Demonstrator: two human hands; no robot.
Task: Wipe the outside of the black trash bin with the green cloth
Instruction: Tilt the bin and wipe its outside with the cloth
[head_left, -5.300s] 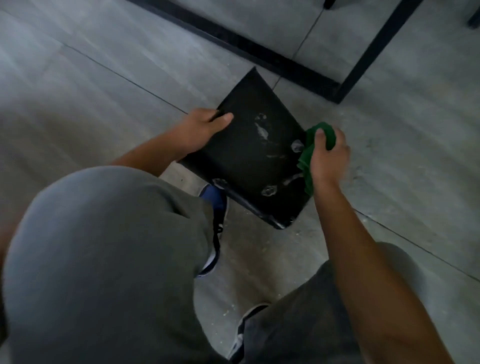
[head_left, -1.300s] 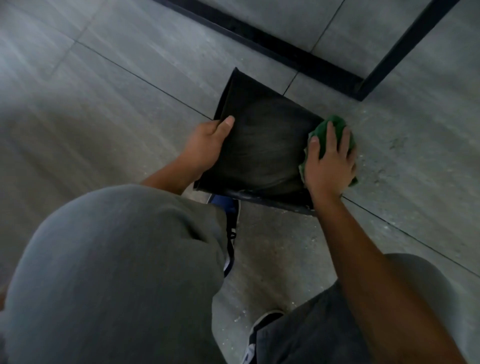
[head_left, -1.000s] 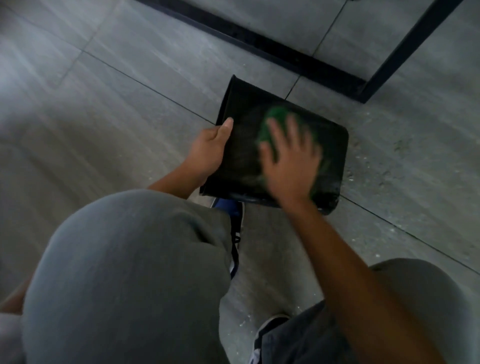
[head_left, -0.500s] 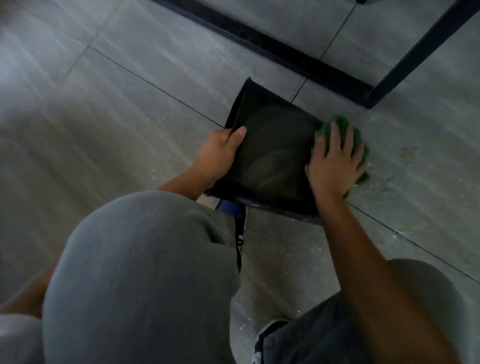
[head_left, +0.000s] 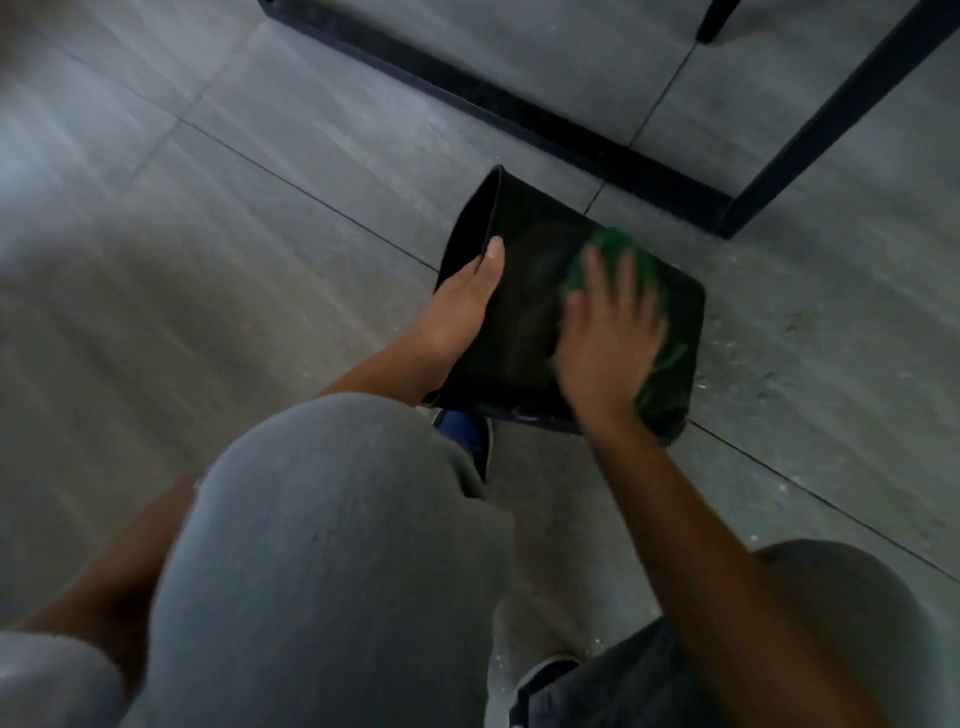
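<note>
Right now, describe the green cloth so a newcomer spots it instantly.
On the grey tiled floor lies a black trash bin on its side. On its upturned wall, under the right hand, is the green cloth, the only bright green thing there.

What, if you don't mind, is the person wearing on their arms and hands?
Nothing shows on either: the left hand and right hand are bare, with no gloves, rings or watch, and both forearms are uncovered up to the frame edge, so no sleeves show. The right hand is motion-blurred.
</note>
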